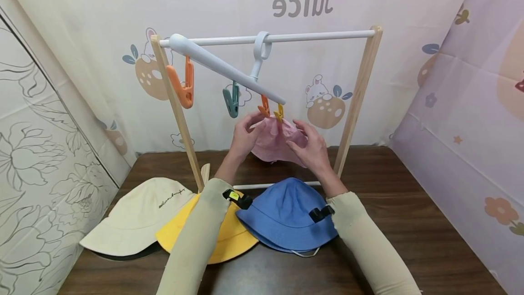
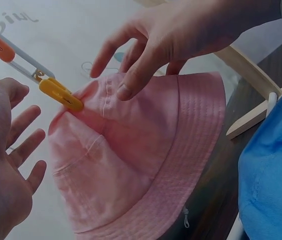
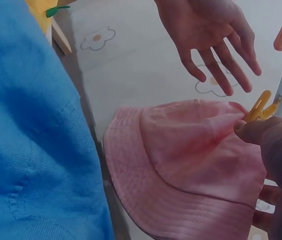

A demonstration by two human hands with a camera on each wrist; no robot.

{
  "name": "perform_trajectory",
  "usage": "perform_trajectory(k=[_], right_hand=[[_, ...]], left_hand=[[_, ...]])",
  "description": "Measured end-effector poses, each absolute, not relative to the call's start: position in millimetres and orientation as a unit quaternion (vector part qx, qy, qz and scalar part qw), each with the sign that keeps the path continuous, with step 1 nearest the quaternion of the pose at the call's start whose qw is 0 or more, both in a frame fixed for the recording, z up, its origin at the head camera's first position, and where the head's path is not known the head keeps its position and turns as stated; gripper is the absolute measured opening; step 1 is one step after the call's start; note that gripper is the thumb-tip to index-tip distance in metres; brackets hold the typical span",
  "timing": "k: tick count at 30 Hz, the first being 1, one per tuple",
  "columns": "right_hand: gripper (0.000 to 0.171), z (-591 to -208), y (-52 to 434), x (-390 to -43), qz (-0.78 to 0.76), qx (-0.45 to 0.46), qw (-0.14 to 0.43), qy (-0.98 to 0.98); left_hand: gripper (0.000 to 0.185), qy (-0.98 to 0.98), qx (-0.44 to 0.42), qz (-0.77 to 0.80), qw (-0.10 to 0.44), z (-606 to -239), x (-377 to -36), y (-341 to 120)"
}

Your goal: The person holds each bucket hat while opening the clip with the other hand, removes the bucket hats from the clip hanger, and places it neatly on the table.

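Note:
A pink bucket hat (image 1: 273, 142) hangs by its crown from a yellow clip (image 2: 61, 94) at the near end of a pale blue hanger (image 1: 217, 63). My left hand (image 1: 244, 136) is beside the crown, its fingers loosely spread and apart from the hat in the left wrist view. On the other side, my right hand (image 1: 312, 145) has its thumb over the front of the crown and its fingers loosely extended along the far side, partly hidden by the fabric. An orange clip (image 1: 264, 106) sits right beside the yellow one, with a teal clip (image 1: 231, 99) farther along.
The hanger hooks over the white rod (image 1: 319, 37) of a wooden-sided rack (image 1: 358, 99). Another orange clip (image 1: 182, 86) hangs at its far-left end. On the brown table (image 1: 409, 222) lie cream (image 1: 143, 215), yellow (image 1: 233, 240) and blue (image 1: 290, 213) bucket hats, under and near my forearms.

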State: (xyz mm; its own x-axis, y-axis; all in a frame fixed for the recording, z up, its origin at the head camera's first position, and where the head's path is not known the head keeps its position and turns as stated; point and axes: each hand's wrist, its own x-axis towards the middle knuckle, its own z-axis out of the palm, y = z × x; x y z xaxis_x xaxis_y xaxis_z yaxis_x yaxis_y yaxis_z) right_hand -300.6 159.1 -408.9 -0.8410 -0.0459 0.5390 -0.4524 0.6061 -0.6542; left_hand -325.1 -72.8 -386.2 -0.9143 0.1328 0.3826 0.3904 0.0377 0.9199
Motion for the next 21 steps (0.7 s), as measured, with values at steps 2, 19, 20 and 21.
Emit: perform_trajectory(k=[2,19,20,21], right_hand=[[0.067,-410,159,-302,0.418,0.143,0.242,-0.864],[0.064,-423,163,-305,0.4,0.148,0.235,-0.873],[0.064,-424,163,-305,0.4,0.149,0.235,-0.873],[0.063,-424,163,-304,0.399,0.151,0.234,-0.874]], left_hand=[[0.045,-0.712,-0.183,-0.671,0.096,-387,-325,-73],[0.044,-0.709,-0.181,-0.675,0.096,-396,-328,-76],[0.044,-0.71,-0.18,-0.674,0.096,-397,-329,-76],[0.044,-0.709,-0.179,-0.675,0.097,-397,-328,-76]])
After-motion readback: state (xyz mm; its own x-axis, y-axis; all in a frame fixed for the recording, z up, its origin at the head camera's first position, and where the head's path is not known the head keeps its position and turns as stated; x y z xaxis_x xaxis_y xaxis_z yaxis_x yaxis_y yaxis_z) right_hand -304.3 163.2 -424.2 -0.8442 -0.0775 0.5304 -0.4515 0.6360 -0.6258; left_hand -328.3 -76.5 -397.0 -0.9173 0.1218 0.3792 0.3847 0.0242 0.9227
